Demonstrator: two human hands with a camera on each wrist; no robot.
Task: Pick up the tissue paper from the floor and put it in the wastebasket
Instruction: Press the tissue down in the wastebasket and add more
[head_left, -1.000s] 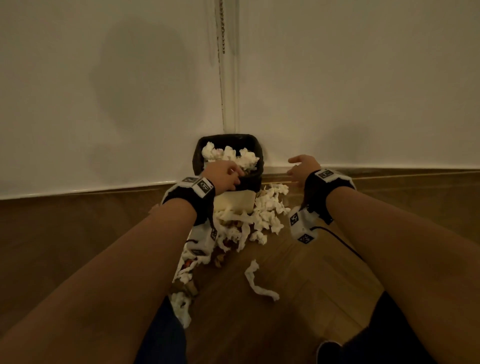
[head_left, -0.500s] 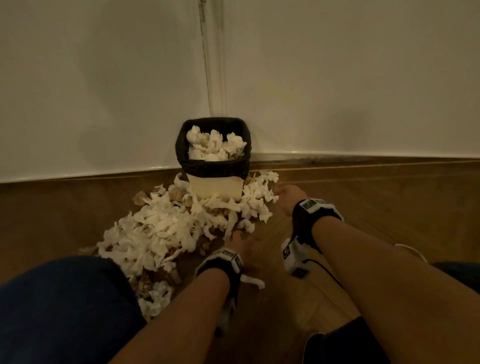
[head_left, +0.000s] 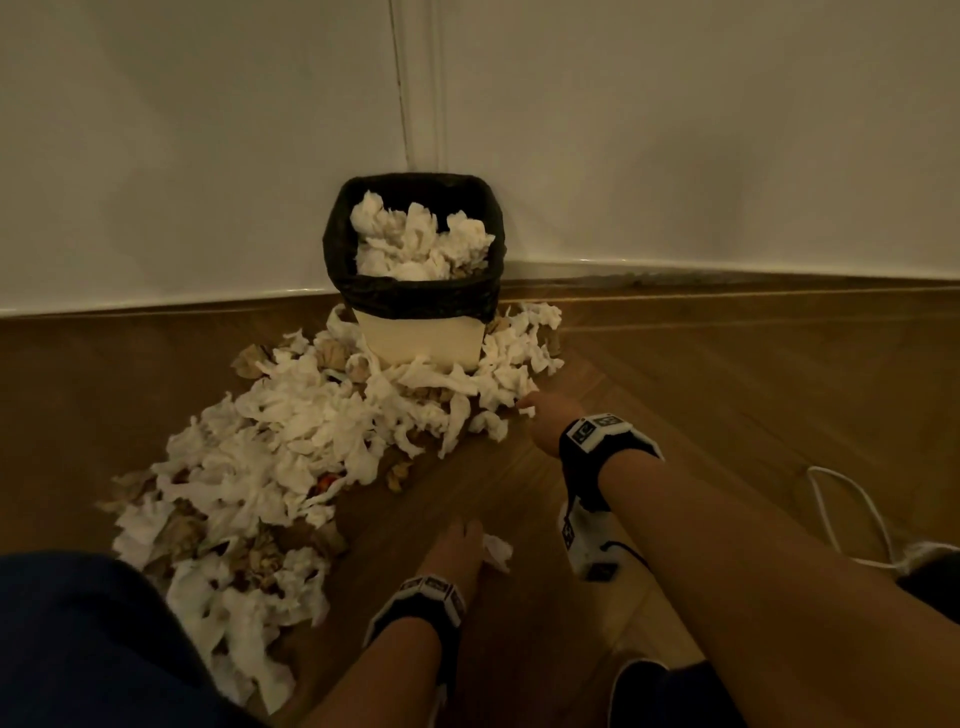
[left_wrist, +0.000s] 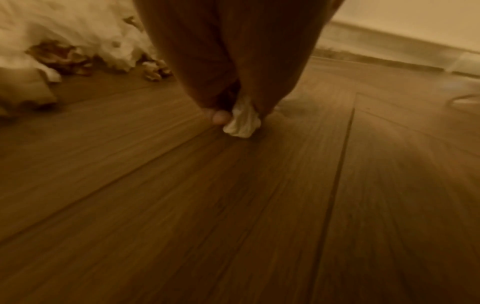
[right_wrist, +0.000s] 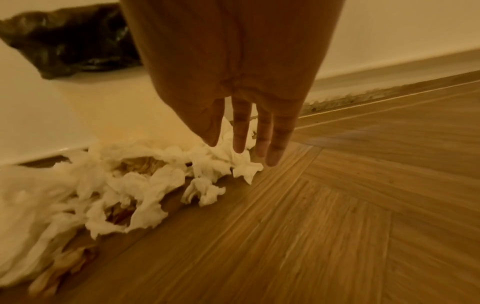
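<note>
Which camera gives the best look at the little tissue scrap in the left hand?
The left wrist view: the tissue scrap sits close up, pinched between the left hand's fingertips just above the floor. The head view shows it only as a small white bit beside the hand. The right wrist view misses it.

Cream wastebasket with black plastic liner (head_left: 415, 332) upright in the wall corner, heaped with white crumpled tissue, sprawling pile of white tissue paper (head_left: 291, 426) on the wooden floor at its base, one small crumpled white tissue scrap (left_wrist: 241, 121) pinched in left hand (head_left: 457, 551)

Dim rm corner, white walls (head_left: 208, 130), wood floor (head_left: 727, 389), warm light
</note>
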